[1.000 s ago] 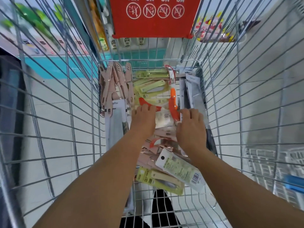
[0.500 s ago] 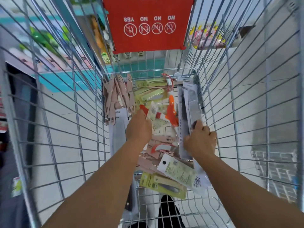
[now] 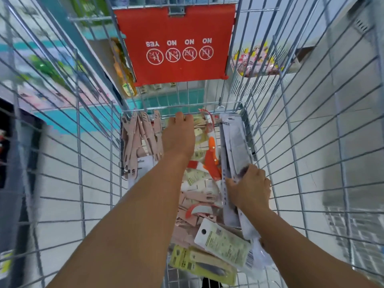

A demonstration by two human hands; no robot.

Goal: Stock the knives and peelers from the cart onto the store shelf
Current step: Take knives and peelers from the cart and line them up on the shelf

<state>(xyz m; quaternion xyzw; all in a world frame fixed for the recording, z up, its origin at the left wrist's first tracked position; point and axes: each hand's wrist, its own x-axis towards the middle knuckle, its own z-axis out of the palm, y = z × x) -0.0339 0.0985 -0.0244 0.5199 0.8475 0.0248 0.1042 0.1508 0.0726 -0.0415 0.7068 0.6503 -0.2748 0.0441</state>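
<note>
The right hand (image 3: 248,187), lower right, curls its grip around stiff, slippery grey knife packs (image 3: 232,142), best held mid-length; the left hand (image 3: 178,136) reaches flat, holding nothing visible.

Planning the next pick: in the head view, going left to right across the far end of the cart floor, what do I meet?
Pink-handled knives → left hand, reaching to the far wall → orange-handled knife → long grey knife packs, with the right hand holding their near part → cart's right wall.
</note>
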